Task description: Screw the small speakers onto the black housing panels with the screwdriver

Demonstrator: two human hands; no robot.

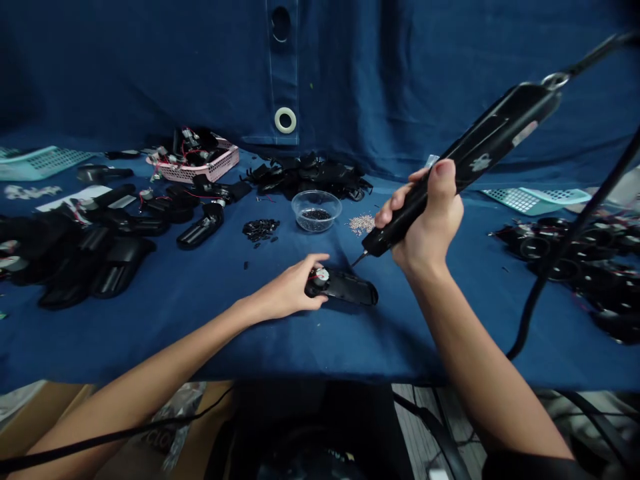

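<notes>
My left hand [293,288] grips the left end of a black plastic housing [350,288] lying on the blue cloth; a round whitish part with a red wire shows between thumb and fingers. In my right hand [430,220] is a black electric screwdriver [465,160], held at a slant, its thin bit pointing down to the left. The bit tip is just above the housing's far edge; whether they touch is unclear. Beyond the hands stand a clear bowl [316,212] of small dark screws, a pile of silvery screws [361,225] and a pile of small black pieces [261,230].
Black housings [123,267] crowd the left side, near a pink basket [225,160] of wired parts. Black parts [315,175] are heaped at the back. Round black parts [555,250] and a teal tray [535,200] lie right. A black cable [545,273] hangs at the right.
</notes>
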